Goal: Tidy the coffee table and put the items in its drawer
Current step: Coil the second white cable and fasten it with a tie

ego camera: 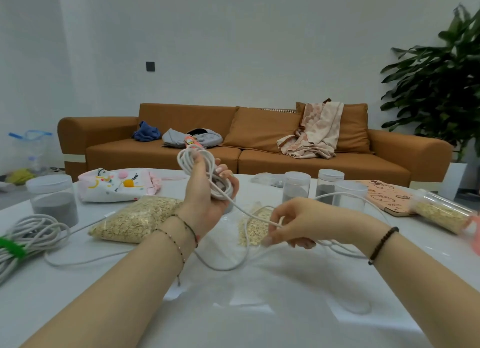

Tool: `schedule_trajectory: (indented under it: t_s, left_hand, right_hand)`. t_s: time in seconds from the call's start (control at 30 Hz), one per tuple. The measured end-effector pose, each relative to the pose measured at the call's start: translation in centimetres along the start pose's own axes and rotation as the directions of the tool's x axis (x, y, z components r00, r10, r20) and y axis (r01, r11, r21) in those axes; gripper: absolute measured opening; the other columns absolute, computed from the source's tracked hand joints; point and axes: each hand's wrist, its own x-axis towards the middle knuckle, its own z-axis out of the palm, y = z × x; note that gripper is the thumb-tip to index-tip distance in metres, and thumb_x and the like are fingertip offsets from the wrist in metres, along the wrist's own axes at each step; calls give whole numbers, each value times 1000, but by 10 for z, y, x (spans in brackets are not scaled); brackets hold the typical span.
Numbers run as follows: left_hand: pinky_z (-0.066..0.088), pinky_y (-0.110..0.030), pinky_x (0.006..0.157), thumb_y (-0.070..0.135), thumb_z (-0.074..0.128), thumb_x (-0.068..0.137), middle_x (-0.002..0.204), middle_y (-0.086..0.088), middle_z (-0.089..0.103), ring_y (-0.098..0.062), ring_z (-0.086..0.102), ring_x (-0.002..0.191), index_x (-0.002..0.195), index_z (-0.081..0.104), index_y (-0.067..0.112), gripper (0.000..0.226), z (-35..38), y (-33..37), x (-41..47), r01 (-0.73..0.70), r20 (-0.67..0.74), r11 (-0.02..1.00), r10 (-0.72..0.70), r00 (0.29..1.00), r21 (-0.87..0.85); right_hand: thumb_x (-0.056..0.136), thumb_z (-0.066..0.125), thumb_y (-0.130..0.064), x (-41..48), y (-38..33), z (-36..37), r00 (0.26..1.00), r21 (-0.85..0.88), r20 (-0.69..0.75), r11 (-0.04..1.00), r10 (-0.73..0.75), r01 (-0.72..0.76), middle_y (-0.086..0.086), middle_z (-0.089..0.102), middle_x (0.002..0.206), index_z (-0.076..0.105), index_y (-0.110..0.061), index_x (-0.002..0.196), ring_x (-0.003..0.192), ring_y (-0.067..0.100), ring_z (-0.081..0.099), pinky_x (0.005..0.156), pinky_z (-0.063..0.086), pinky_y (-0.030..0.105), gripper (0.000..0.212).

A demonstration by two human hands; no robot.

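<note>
White coffee table (262,319) in the foreground, orange sofa (259,158) against the far wall, potted plant (439,77) at right. Item 1, as I log it: white cable coil (196,166), held raised above the table's middle. It is an elongated loop, its long axis tilted from upper left, away from the camera, to lower right, into the palm. Left hand (207,194): upright, fingers curled round the coil's lower half, clamped on it. One loose strand (249,212) leaves the coil and runs down and right to the right hand (293,225), which pinches it between thumb and fingertips, the other fingers loosely bent. Beyond that pinch the strand trails across the tabletop in slack curves to both sides. Item 2: second cable bundle (28,233), bound with a green tie, lying at the left edge. Item 3: bag of oats (135,219), flat, just left of the left wrist. Item 4: jar of grey powder (53,199), upright, far left. Item 5: printed pouch (117,184) behind the oats. Item 6: three lidded jars (330,185), upright, right of centre. Item 7: pink notebook (389,197), with an oat-filled tube (441,215) lying on its side beside it.
</note>
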Motion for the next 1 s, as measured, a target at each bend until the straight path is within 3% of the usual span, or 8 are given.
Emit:
schedule_trajectory:
  t_s: [0.13, 0.33, 0.4, 0.5, 0.67, 0.8, 0.9, 1.0]
  left_hand:
    - [42, -17, 48, 61, 51, 94, 63, 5, 41, -6, 41, 52, 86, 56, 15, 47, 0, -5, -6, 154, 165, 985, -166, 972, 81]
    - [38, -14, 44, 60, 50, 93, 64, 6, 38, -5, 39, 49, 82, 57, 14, 49, 0, -2, -13, 263, 236, 959, -281, 930, 107]
    - [39, -15, 44, 62, 52, 91, 64, 5, 39, -6, 39, 49, 82, 55, 15, 48, 1, -4, -14, 248, 214, 952, -284, 935, 181]
    - [41, -16, 47, 58, 55, 91, 62, 3, 42, -7, 42, 50, 77, 53, 16, 45, 2, -12, -19, 201, 144, 911, -267, 953, 360]
    - [55, -28, 59, 51, 59, 94, 64, -2, 49, -14, 52, 58, 82, 54, 16, 37, -1, -26, -16, 163, 53, 868, -212, 976, 468]
    - [60, -38, 70, 47, 66, 90, 69, -6, 54, -19, 65, 64, 91, 57, 9, 40, 0, -32, -18, 145, 54, 818, -211, 976, 557]
    - [59, -33, 63, 51, 67, 88, 71, -7, 55, -18, 67, 64, 94, 61, 5, 47, 0, -37, -23, 133, 67, 743, -233, 970, 656]
    - [49, -26, 50, 53, 63, 90, 68, -3, 51, -15, 56, 56, 84, 53, 9, 45, 1, -40, -25, 139, 112, 740, -279, 954, 659]
  right_hand:
    - [81, 71, -52, -1, -5, -2, 984, 277, 0, 945, -181, 174, 0, 35, 58, 75, -11, 87, 53, 13, 28, 52, 26, 24, 41]
    - [71, 71, -57, -11, 17, -37, 976, 175, -183, 973, -116, 148, 2, 38, 58, 73, -13, 70, 53, 12, 33, 52, 33, 20, 44]
    - [68, 73, -57, -11, 21, -40, 968, 182, -224, 971, -111, 154, 2, 39, 56, 74, -14, 71, 53, 13, 32, 51, 31, 21, 43]
    - [73, 74, -56, -5, 14, -25, 952, 47, -274, 987, -137, 156, 6, 44, 61, 75, -19, 69, 54, 17, 34, 50, 29, 24, 37]
    - [85, 74, -42, 6, 2, -9, 837, -77, -452, 948, -309, 309, -9, 43, 50, 73, -16, 69, 50, 8, 36, 50, 32, 16, 30]
    - [87, 74, -39, 8, 2, -4, 745, -122, -558, 925, -364, 361, -9, 50, 52, 72, -21, 67, 50, 5, 38, 50, 32, 16, 27]
    - [88, 73, -35, 12, 3, -1, 707, -161, -589, 914, -393, 374, -13, 49, 50, 70, -18, 68, 49, 5, 40, 50, 33, 14, 27]
    - [72, 73, -60, 16, 9, -1, 699, -170, -617, 929, -361, 329, -9, 47, 52, 61, -16, 65, 53, 7, 39, 54, 34, 23, 46]
